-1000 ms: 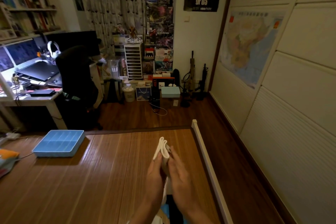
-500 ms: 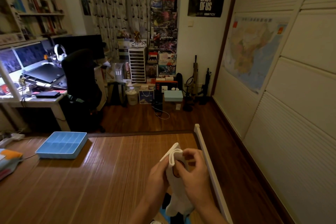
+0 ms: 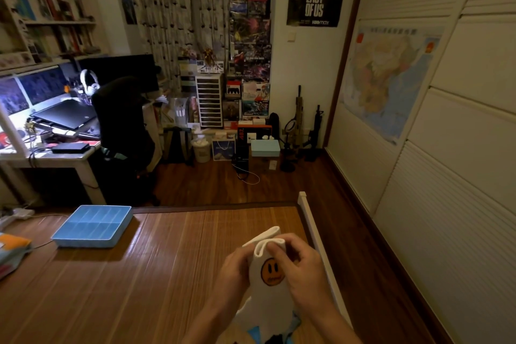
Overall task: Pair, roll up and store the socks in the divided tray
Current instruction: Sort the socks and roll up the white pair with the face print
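Observation:
A white sock with an orange smiley face hangs upright above the bamboo mat at the lower middle. My left hand grips its left side and my right hand pinches its folded cuff from the right. Whether one or two socks are held together I cannot tell. More socks, white and blue, lie under my hands at the bottom edge, partly hidden. The blue divided tray sits on the mat at the far left, with nothing showing in its compartments.
A white rail edges the mat on the right, with dark wood floor beyond it. Folded cloth lies at the left edge. A desk with a black chair stands beyond the tray. Boxes crowd the far wall.
The sock went from pressed between my flat palms to held up with its smiley face turned to me. My right hand's fingers curled over the cuff. The view tilted down slightly.

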The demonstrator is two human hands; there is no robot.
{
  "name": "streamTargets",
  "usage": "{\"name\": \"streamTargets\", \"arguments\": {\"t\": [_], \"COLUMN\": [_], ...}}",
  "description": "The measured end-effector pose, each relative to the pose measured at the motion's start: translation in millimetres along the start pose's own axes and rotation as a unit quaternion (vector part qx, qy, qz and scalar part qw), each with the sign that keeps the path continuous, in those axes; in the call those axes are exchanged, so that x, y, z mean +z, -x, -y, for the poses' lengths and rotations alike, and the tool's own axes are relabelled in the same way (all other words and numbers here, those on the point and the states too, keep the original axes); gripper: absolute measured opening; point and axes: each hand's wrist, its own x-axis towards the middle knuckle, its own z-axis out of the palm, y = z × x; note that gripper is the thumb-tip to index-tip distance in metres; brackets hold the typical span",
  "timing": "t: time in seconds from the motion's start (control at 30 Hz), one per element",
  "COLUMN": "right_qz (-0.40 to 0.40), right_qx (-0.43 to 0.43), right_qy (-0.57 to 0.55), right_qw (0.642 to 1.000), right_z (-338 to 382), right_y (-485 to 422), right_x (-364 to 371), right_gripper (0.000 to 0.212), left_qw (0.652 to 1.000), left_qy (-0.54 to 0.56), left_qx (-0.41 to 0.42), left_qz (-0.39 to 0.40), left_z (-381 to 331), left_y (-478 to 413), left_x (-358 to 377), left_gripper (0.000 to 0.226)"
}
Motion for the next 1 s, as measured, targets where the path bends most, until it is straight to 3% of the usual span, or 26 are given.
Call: {"name": "streamTargets", "arguments": {"t": [0.23,0.4,0.57,0.77,0.87,1.0], "right_qz": [-0.015,-0.018,-0.049,0.024,-0.012,-0.138], "right_qx": [-0.035,-0.047,-0.014,0.026,0.072,0.045], "right_qy": [0.029,0.04,0.023,0.012,-0.011,0.056], "right_qw": [0.999,0.998,0.998,0.999,0.997,0.988], "right_z": [5,9,7,11,13,15], "right_y": [-3,-3,-3,-16,-25,-27], "right_x": [-1,1,3,-7,-14,-23], "right_gripper": [0.009,0.015,0.018,0.01,0.009,0.007], "left_qw": [0.996,0.994,0.995,0.999,0.998,0.992], "left_qy": [-0.075,-0.091,-0.092,-0.015,0.029,0.061], "left_qx": [0.01,0.016,0.012,-0.033,-0.056,-0.012], "left_qz": [0.036,0.051,0.044,0.024,0.011,-0.108], "left_z": [-4,-3,-4,-3,1,3], "left_y": [1,-3,-6,-15,-18,-21], "left_x": [-2,-5,-4,-10,-16,-19], "left_gripper": [0.05,0.04,0.035,0.042,0.04,0.054]}}
